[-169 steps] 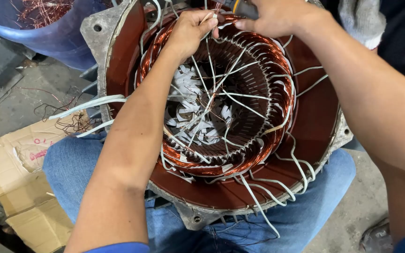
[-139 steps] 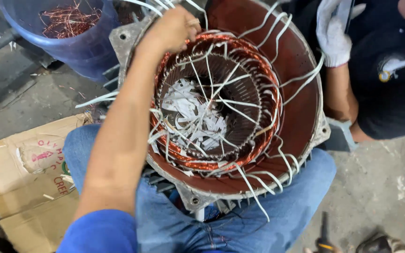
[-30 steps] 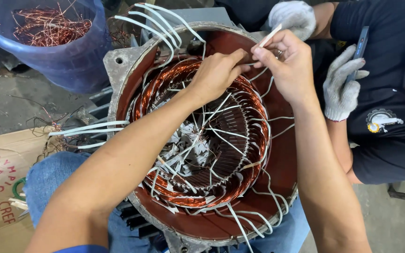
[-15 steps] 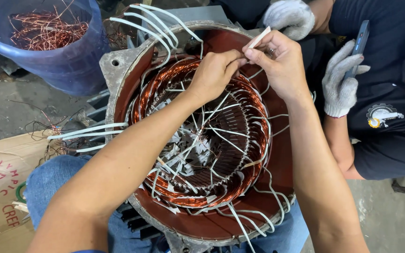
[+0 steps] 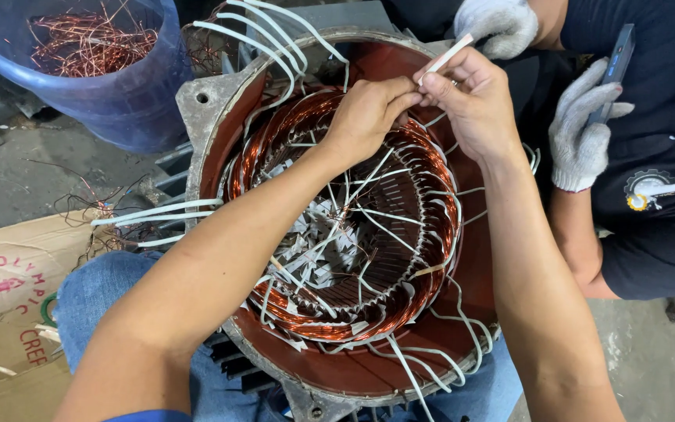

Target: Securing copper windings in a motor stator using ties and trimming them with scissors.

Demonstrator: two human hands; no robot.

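Note:
A large motor stator (image 5: 220, 109) rests between my knees, with a ring of copper windings (image 5: 275, 148) and white sleeved leads sticking out around it. My left hand (image 5: 365, 117) presses on the winding at the far rim, fingers pinched together. My right hand (image 5: 470, 101) meets it there and pinches a white insulating sleeve (image 5: 448, 56) that points up and away. White paper scraps (image 5: 326, 250) lie inside the bore.
A blue bucket (image 5: 130, 101) with scrap copper wire stands at the far left. Flattened cardboard (image 5: 9, 297) lies on the concrete floor at left. Another person in a dark shirt sits at right, with white gloved hands (image 5: 583, 133), one holding a phone.
My view has moved closer and my right hand has come back to the far rim beside the left. Over the last second both hands have stayed nearly still on the winding.

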